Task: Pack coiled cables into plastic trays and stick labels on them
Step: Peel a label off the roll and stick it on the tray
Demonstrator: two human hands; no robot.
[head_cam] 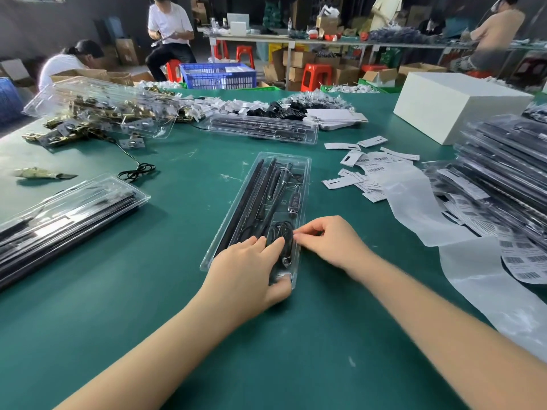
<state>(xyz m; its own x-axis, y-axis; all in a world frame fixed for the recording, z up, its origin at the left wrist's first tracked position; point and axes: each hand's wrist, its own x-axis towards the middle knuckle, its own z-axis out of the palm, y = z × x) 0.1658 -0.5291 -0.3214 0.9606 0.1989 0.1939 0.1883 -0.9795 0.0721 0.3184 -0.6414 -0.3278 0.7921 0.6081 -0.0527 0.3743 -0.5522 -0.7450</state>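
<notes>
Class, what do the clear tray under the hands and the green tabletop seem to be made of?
Clear moulded tray: thin glossy plastic, apparently; see-through, with glinting edges and formed compartments. Green tabletop: probably matte felt or rubber mat; dull, with no reflections and pale scuffs.

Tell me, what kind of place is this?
Probably a small packing workshop. A green worktable holds stacks of filled plastic trays and loose barcode labels, cardboard boxes pile up behind, and both hands work at one clear tray.
</notes>
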